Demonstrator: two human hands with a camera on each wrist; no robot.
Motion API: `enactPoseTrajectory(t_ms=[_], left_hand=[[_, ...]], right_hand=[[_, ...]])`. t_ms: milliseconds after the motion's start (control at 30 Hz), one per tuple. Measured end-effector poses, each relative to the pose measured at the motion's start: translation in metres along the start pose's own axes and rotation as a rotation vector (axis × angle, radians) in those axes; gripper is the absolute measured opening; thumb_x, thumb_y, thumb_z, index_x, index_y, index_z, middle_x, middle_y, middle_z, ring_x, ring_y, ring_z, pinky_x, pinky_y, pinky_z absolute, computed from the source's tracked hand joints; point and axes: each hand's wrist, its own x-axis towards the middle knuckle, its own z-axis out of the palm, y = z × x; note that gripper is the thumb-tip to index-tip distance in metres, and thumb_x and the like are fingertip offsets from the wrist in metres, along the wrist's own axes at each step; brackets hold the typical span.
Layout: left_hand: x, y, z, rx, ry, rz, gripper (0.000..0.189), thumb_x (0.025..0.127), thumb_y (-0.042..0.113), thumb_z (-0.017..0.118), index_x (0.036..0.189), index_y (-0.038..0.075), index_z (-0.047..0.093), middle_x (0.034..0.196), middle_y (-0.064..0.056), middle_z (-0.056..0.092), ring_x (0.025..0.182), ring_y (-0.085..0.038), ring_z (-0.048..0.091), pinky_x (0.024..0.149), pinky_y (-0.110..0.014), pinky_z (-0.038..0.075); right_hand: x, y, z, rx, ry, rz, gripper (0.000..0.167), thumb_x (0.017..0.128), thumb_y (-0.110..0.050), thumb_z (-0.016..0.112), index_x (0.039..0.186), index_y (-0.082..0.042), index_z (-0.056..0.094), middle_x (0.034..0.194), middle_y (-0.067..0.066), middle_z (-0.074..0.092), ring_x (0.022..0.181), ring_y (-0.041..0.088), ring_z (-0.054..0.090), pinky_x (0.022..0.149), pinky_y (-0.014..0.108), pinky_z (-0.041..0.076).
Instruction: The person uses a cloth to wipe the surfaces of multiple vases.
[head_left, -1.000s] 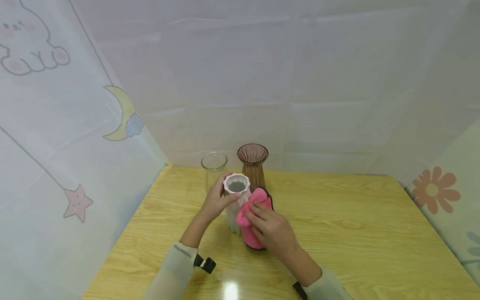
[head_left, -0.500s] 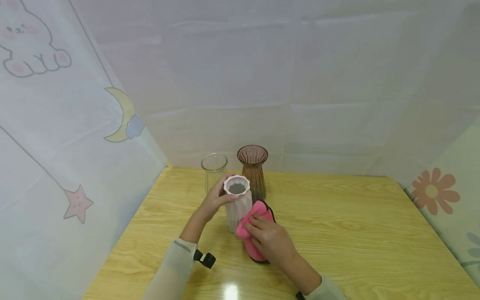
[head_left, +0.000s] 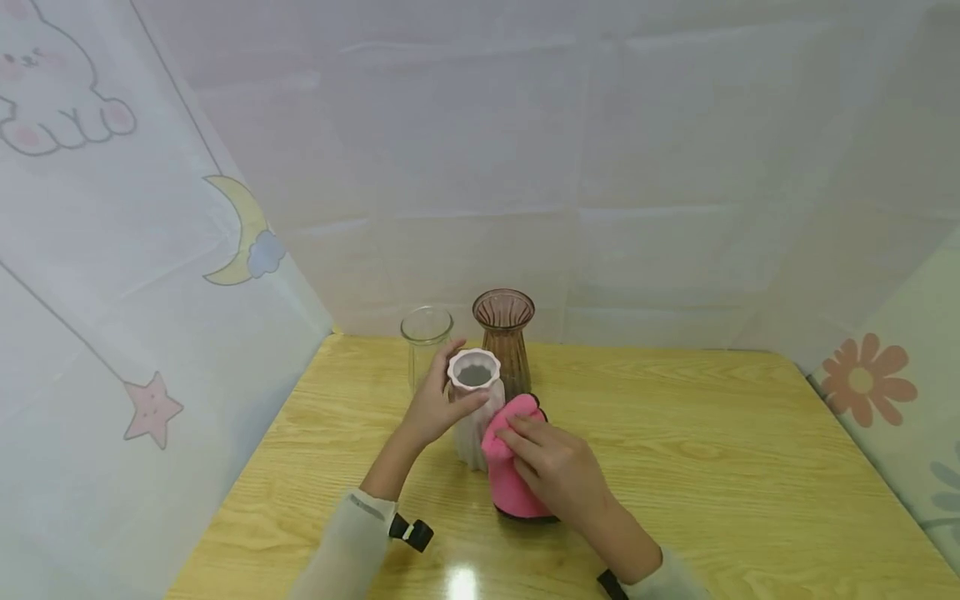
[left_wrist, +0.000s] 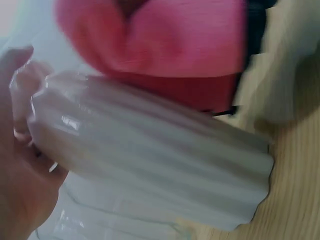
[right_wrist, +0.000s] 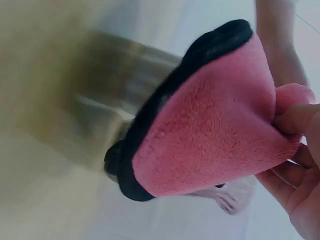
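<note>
A white fluted vase point(head_left: 474, 421) with a scalloped rim stands upright on the table. My left hand point(head_left: 433, 404) holds it around its upper part, thumb on the near side and fingers on the far left; in the left wrist view the left hand point(left_wrist: 25, 185) is at the rim end. My right hand point(head_left: 562, 471) pinches a pink cloth point(head_left: 512, 479) with black edging, beside the vase's right side. From the right wrist view the cloth point(right_wrist: 210, 125) hangs folded from the thumb and fingers of the right hand point(right_wrist: 300, 165).
Behind the white vase stand a clear glass vase point(head_left: 427, 327) on the left and a brownish-purple ribbed glass vase point(head_left: 507, 342) on the right. The wooden table point(head_left: 712, 450) reaches a printed backdrop point(head_left: 465, 167) at the rear and sides.
The cloth first slid down the vase's right side toward me, then shifted slightly right. The left thumb has moved a little on the vase, which stays about where it was.
</note>
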Motion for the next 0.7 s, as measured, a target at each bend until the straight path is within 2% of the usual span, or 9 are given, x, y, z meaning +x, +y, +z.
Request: enactPoseTrajectory(t_ms=[67,167,233,367,467,533,600,700], left_hand=[[-0.001,0.004,0.005,0.055,0.063,-0.009,0.085,0.084,0.031,0.083,0.151,0.008,0.036,0.142,-0.014,0.051,0.130,-0.030,0.050,0.108,-0.056,0.039],[0.000,0.007,0.009,0.093,0.116,-0.016,0.074,0.083,0.025,0.083,0.144,0.010,0.043,0.134,-0.010,0.057,0.122,-0.026,0.054,0.101,-0.052,0.045],[0.000,0.007,0.010,0.108,0.128,-0.017,0.069,0.084,0.024,0.083,0.141,0.010,0.046,0.130,-0.008,0.058,0.118,-0.025,0.056,0.098,-0.052,0.047],[-0.001,0.006,0.009,0.132,0.125,-0.017,0.067,0.083,0.030,0.083,0.138,0.012,0.049,0.128,-0.007,0.059,0.119,-0.025,0.058,0.098,-0.054,0.048],[-0.001,0.005,0.008,0.145,0.117,-0.006,0.066,0.083,0.033,0.082,0.136,0.011,0.050,0.126,-0.008,0.061,0.118,-0.026,0.060,0.098,-0.054,0.049],[-0.001,0.005,0.008,0.152,0.115,-0.003,0.066,0.083,0.032,0.082,0.136,0.011,0.050,0.125,-0.009,0.062,0.117,-0.027,0.060,0.097,-0.053,0.050],[0.000,0.005,0.008,0.151,0.115,0.003,0.065,0.083,0.029,0.081,0.136,0.009,0.050,0.125,-0.010,0.062,0.116,-0.027,0.061,0.096,-0.051,0.050],[0.000,0.006,0.008,0.139,0.116,0.000,0.063,0.084,0.023,0.080,0.138,0.008,0.050,0.125,-0.012,0.063,0.116,-0.029,0.061,0.096,-0.050,0.050]], right_hand=[[0.008,0.004,-0.007,0.009,0.035,-0.019,0.017,0.096,-0.010,0.069,0.109,-0.005,0.078,0.110,0.013,0.076,0.104,0.027,0.073,0.079,0.038,0.060],[0.017,0.009,-0.012,0.006,0.070,-0.051,0.032,0.107,-0.020,0.050,0.111,-0.004,0.077,0.113,0.015,0.074,0.108,0.030,0.071,0.081,0.040,0.060],[0.020,0.012,-0.011,-0.004,0.079,-0.066,0.037,0.109,-0.022,0.045,0.112,-0.004,0.077,0.114,0.016,0.074,0.109,0.030,0.071,0.081,0.040,0.060],[0.023,0.017,-0.005,-0.002,0.071,-0.069,0.039,0.109,-0.023,0.043,0.115,-0.004,0.076,0.116,0.016,0.074,0.110,0.030,0.071,0.082,0.039,0.060],[0.023,0.018,0.000,0.016,0.069,-0.065,0.036,0.108,-0.022,0.046,0.117,-0.003,0.076,0.116,0.016,0.073,0.109,0.030,0.071,0.083,0.039,0.060],[0.023,0.018,0.003,0.026,0.072,-0.071,0.027,0.104,-0.016,0.056,0.117,-0.002,0.076,0.116,0.016,0.073,0.109,0.031,0.071,0.084,0.039,0.059],[0.022,0.018,0.005,0.023,0.074,-0.076,0.024,0.095,-0.010,0.068,0.117,-0.003,0.076,0.115,0.016,0.074,0.108,0.031,0.071,0.085,0.039,0.059],[0.022,0.016,0.008,0.007,0.072,-0.082,0.038,0.078,-0.004,0.081,0.116,-0.003,0.076,0.114,0.016,0.074,0.108,0.031,0.071,0.085,0.039,0.059]])
